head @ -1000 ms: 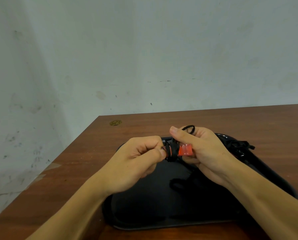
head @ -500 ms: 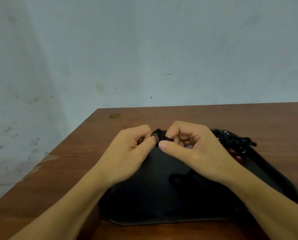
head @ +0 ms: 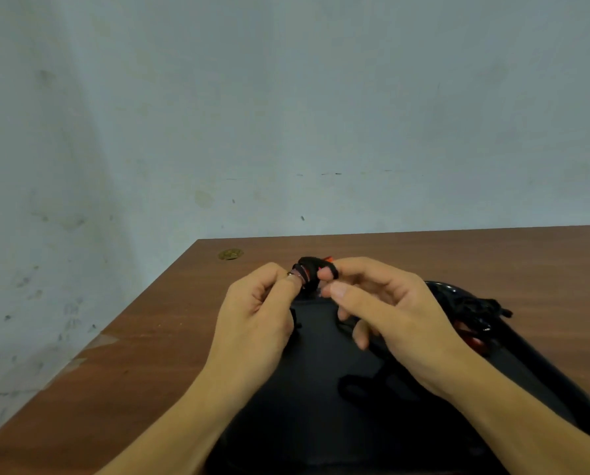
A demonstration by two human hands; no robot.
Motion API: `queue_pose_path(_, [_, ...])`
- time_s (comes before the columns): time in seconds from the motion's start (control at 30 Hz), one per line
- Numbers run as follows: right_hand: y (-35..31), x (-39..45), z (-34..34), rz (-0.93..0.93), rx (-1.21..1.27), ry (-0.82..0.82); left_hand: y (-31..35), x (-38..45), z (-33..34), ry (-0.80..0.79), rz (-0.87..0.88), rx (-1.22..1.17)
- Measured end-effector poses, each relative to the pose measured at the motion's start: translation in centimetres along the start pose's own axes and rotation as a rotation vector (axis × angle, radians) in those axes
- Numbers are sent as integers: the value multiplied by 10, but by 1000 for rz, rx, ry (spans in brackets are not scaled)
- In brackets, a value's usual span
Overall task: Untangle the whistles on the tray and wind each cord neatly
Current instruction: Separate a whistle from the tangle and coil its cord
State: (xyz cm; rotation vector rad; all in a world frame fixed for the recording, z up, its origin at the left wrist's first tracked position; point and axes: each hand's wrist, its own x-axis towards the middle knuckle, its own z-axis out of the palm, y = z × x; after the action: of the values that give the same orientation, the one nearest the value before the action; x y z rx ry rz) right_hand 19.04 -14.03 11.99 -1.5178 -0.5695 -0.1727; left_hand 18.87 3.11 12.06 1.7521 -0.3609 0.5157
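Both my hands are raised over the far end of a black tray (head: 321,423). Between them is a red whistle (head: 309,269), almost wholly covered by its black cord wound round it; only a sliver of red shows at the top. My left hand (head: 256,320) pinches its left end, where a small metal ring shows at my fingertips. My right hand (head: 389,313) pinches the right side, a turn of black cord lying over the index finger. A second red whistle (head: 475,341) with tangled black cord lies at the tray's right rim. A loose black cord loop (head: 355,385) lies in the tray.
The tray sits on a brown wooden table (head: 149,354) pushed against a pale wall. A small round brass-coloured mark (head: 230,254) lies near the table's far left corner. The table's left edge runs diagonally close to my left forearm.
The red whistle body, plainly visible a second ago in my right hand, is now nearly covered by cord. Both hands have risen slightly and stayed together, my right fingers shifting round the bundle.
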Motion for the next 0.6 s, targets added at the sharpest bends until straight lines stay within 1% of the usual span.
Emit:
queue_pose_path(0.1, [-1, 1, 0, 37, 83, 31, 1, -1, 1, -2, 6, 1])
queue_pose_path(0.17, [0, 0, -1, 7, 28, 23, 1, -1, 2, -10, 6, -13])
queue_pose_path(0.3, [-1, -2, -4, -194, -446, 56, -2, -3, 1, -55, -35, -80])
queue_pose_path(0.33, [-2, -2, -4, -235, -529, 80, -3, -4, 1, -81, -42, -94])
queue_pose_path(0.4, [-4, -1, -5, -289, -617, 125, -2, -4, 2, -132, -44, -101])
queue_pose_path(0.47, [-1, 0, -5, -289, -616, 139, -2, -6, 3, -156, -38, -100])
queue_pose_path(0.6, [2, 0, -3, -190, -487, 212, -2, -7, 4, -149, 41, -18])
